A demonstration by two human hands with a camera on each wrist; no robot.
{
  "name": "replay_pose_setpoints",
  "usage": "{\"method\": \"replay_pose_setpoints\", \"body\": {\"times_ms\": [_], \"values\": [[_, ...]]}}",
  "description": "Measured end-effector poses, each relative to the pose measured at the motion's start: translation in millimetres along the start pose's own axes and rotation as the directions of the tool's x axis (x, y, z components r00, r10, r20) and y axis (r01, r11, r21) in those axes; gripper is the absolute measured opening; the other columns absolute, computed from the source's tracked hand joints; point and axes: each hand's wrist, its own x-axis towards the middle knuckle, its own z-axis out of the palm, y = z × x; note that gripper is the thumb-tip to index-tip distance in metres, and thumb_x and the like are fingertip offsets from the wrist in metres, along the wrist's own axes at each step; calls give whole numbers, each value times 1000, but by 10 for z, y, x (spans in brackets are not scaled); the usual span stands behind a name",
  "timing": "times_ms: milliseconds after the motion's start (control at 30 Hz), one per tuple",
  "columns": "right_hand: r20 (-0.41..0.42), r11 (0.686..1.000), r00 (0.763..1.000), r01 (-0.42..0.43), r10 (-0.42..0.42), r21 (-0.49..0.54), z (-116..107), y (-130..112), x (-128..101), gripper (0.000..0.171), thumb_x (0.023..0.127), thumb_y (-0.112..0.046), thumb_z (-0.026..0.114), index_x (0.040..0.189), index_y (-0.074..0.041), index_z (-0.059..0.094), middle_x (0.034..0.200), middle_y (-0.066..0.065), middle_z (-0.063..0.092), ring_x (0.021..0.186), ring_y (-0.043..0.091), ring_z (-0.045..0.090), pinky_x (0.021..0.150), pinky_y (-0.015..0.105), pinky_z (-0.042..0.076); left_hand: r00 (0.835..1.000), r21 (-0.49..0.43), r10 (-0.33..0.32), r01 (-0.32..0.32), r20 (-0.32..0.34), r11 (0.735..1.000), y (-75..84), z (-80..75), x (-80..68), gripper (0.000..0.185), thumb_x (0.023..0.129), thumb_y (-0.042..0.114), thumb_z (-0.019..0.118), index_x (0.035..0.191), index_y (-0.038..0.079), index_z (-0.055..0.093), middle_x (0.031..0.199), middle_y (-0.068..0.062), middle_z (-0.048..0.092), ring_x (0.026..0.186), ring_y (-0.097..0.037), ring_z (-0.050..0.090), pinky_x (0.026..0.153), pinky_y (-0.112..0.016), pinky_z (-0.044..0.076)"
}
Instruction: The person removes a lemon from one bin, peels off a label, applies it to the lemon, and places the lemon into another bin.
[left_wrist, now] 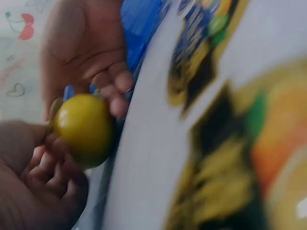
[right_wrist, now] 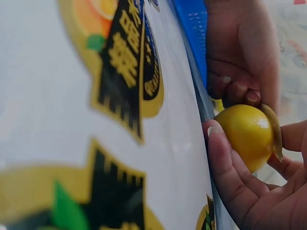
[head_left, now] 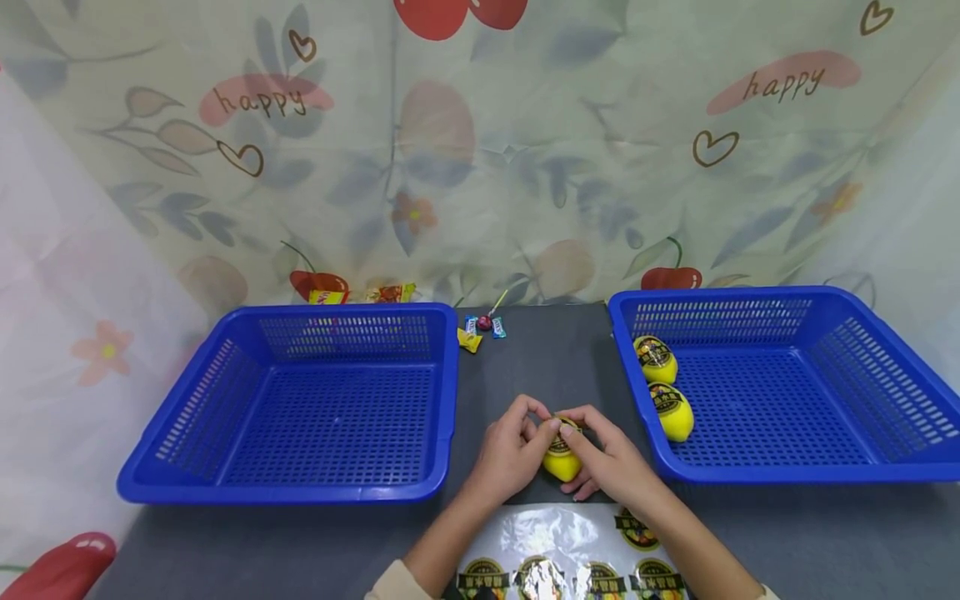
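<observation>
Between the two blue baskets, on the dark grey table (head_left: 540, 358), a yellow lemon (head_left: 561, 461) sits just above the table surface w/ both hands closed round it. Left hand (head_left: 510, 454) comes at it from the left, fingers curled, thumb and fingertips pinching its upper left side. Right hand (head_left: 611, 461) comes from the right, fingers wrapped over the top and far side, thumb meeting the left one on the round label (head_left: 562, 442) stuck on the lemon's upper face.

So the lemon lies dead centre between the hands, neither nearer; both touch it. Its long axis looks to run roughly toward and away from the person, label end further off, bare yellow end nearer, though the fingers hide part of it. Right wrist view shows the label edge standing a bit proud at the lemon's rim, i.e. prob. not fully pressed flat yet.

Right basket (head_left: 885, 475) holds two labelled lemons (head_left: 663, 387) near its left wall, one behind the other. Left basket (head_left: 300, 492) shows only its mesh floor. Sticker sheet (head_left: 555, 542) lies just below the hands, near the table's front edge, w/ several labels left on it. Sweets (head_left: 480, 327) sit at the back between the baskets, well apart from the hands.
</observation>
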Motion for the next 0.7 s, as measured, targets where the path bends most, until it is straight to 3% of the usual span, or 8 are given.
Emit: {"method": "replay_pose_setpoints", "body": {"times_ms": [133, 267, 500, 700], "values": [[-20, 1000, 1000, -6, 7, 17, 14, 3, 3, 40, 106, -33, 52, 138, -9, 51, 137, 21, 48, 63, 37, 69, 52, 45, 58, 991, -97, -9, 22, 134, 995, 10, -71, 13, 16, 101, 15, 62, 112, 6, 55, 65, 1, 53, 52, -7, 50, 50, -21, 42], [-36, 1000, 999, -17, 17, 16, 26, 1, 5, 37, 106, -32, 52, 135, -9, 52, 136, 20, 49, 62, 36, 69, 52, 44, 58, 976, -161, -48, 83, 211, 984, 28, -122, 23, 19, 100, 9, 61, 116, 3, 53, 69, 0, 55, 57, -12, 54, 53, -22, 45], [-43, 1000, 999, -25, 25, 17, 26, 4, 7, 38, 106, -33, 53, 134, -9, 52, 133, 20, 51, 61, 36, 69, 52, 45, 58, 964, -197, -125, 173, 236, 965, 37, -141, 24, 23, 99, 10, 63, 117, 1, 52, 70, -3, 58, 63, -30, 62, 53, -24, 46], [-47, 1000, 999, -7, 8, 14, 24, 14, 8, 36, 106, -31, 52, 133, -8, 52, 132, 22, 51, 60, 35, 69, 51, 44, 58, 954, -206, -169, 222, 248, 953, 38, -125, 16, 23, 100, 15, 62, 118, 5, 52, 65, -4, 58, 58, -20, 59, 50, -24, 45]]}}
